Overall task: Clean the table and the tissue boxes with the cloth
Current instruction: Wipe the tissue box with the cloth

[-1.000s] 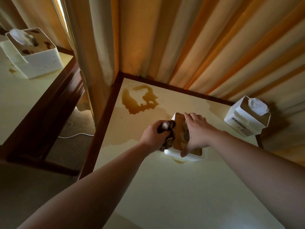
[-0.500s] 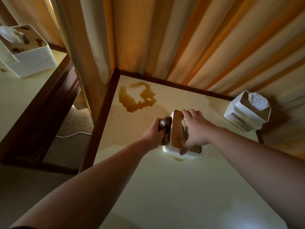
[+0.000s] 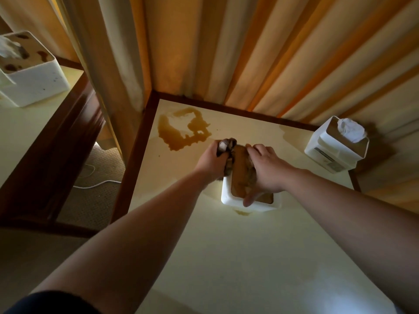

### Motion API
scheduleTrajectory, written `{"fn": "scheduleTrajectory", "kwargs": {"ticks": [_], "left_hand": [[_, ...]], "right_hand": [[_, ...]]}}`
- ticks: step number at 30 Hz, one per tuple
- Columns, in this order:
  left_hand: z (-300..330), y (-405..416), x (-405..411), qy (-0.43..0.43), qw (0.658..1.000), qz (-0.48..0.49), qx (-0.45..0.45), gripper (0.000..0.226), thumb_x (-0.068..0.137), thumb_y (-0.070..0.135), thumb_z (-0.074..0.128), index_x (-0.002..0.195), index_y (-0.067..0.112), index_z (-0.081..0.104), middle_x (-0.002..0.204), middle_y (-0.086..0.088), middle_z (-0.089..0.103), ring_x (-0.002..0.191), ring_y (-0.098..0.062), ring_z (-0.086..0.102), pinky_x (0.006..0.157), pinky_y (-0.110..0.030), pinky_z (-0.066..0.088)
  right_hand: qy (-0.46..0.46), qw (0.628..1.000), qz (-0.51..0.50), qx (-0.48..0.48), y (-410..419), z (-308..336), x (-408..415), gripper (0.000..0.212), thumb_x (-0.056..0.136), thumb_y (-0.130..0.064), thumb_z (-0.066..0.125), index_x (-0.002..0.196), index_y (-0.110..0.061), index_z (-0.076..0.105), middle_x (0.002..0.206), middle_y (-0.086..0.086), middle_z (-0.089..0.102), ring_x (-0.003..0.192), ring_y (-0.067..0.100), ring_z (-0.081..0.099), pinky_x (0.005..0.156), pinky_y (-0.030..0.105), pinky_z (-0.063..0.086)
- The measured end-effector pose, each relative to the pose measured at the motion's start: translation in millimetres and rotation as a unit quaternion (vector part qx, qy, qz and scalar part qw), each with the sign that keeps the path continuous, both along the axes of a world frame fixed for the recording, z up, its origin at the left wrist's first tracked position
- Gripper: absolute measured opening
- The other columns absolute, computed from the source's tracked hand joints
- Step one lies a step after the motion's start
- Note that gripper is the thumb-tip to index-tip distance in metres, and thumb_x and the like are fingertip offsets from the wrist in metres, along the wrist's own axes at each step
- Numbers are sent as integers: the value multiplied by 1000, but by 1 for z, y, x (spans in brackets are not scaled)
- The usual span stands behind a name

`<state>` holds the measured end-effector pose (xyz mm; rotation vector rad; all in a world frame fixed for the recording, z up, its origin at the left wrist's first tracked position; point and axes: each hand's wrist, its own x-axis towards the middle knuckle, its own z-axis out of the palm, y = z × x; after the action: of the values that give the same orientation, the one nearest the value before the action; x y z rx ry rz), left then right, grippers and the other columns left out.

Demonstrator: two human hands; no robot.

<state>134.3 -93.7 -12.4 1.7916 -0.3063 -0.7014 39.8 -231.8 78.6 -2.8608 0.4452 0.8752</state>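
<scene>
Head view: left hand [image 3: 213,159] grips the bunched cloth [image 3: 227,147], now shifted from the lid to the far left edge of the tissue box [image 3: 235,199]. Right hand [image 3: 264,171], fingers curled over the lid, steadies it. Spill [image 3: 181,132] beyond the left hand remains on the bench [image 3: 249,257]; wiping unfinished.

The near half of the table [image 3: 249,257] lies open for passing; the middle is taken by a tissue box [image 3: 229,196] with both hands on it; a brown spill [image 3: 181,132] fills the far left corner; a second box [image 3: 328,152] guards the right edge; curtains [image 3: 249,53] close the back.
</scene>
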Motion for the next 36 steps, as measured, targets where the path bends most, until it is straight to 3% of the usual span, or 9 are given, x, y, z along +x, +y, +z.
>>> {"fn": "scheduleTrajectory", "kwargs": {"ticks": [6, 10, 13, 15, 18, 22, 29, 33, 36], "left_hand": [[-21, 7, -11, 9, 999, -20, 32, 27, 103, 25, 48, 129, 30, 55, 102, 3, 70, 92, -19, 68, 87, -46, 59], [-32, 29, -51, 21, 1000, 13, 9, 20, 103, 24, 49, 120, 34, 54, 90, 2, 71, 77, -20, 67, 71, -40, 59], [-30, 43, -88, 53, 992, 65, -99, 22, 97, 24, 49, 114, 37, 55, 75, -4, 67, 60, -22, 59, 55, -38, 51], [-30, 43, -96, 8, 991, 77, -107, 28, 94, 29, 51, 120, 38, 56, 86, -1, 69, 68, -22, 66, 59, -43, 57], [-20, 37, -87, -66, 993, 62, -72, 27, 98, 29, 53, 124, 36, 56, 109, 5, 68, 95, -19, 67, 80, -47, 60], [-3, 21, -48, -35, 999, 28, -26, 27, 104, 24, 49, 131, 30, 54, 111, 8, 66, 101, -15, 65, 89, -40, 58], [-16, 21, -27, -21, 997, -53, 44, 29, 105, 29, 47, 133, 34, 53, 100, 4, 68, 88, -20, 67, 74, -33, 56], [-28, 38, -53, 8, 1000, -21, 21, 24, 104, 25, 50, 125, 35, 56, 89, 4, 71, 73, -14, 67, 62, -30, 57], [-33, 49, -73, 21, 1000, 7, -7, 23, 101, 26, 50, 120, 38, 57, 86, 2, 73, 71, -18, 69, 63, -40, 60]], "right_hand": [[6, 1000, -11, 0, 1, 0, -1, 183, 23, -87, 86, 163, -29, -18, 165, -5, 5, 154, 28, 7, 123, 54, 28], [5, 1000, -11, 7, -2, -2, -3, 180, 28, -87, 86, 162, -29, -19, 165, -7, 2, 155, 27, 2, 124, 53, 27], [-3, 1000, -11, 13, -2, -3, -4, 180, 28, -86, 87, 163, -29, -18, 163, -8, 4, 154, 26, 3, 123, 51, 27], [-6, 1000, -15, 16, -2, -4, -4, 180, 28, -84, 89, 163, -29, -17, 163, -7, 6, 153, 27, 5, 124, 51, 27], [-9, 999, -24, 27, -3, -5, -4, 181, 25, -85, 88, 163, -31, -16, 162, -8, 7, 153, 27, 6, 125, 53, 25], [-10, 1000, -16, 19, -1, -3, -4, 178, 28, -83, 90, 163, -31, -14, 160, -5, 10, 151, 29, 11, 123, 53, 28], [-11, 999, -31, 18, -1, -3, -7, 179, 27, -85, 88, 163, -30, -15, 164, -5, 7, 153, 27, 7, 121, 53, 31], [-8, 1000, -26, 14, -3, -4, -6, 180, 27, -86, 86, 163, -30, -17, 165, -3, 6, 153, 28, 6, 122, 51, 28], [-11, 1000, -23, 15, -3, -5, -6, 181, 25, -87, 86, 163, -30, -17, 165, -3, 7, 153, 29, 6, 122, 51, 27]]}}
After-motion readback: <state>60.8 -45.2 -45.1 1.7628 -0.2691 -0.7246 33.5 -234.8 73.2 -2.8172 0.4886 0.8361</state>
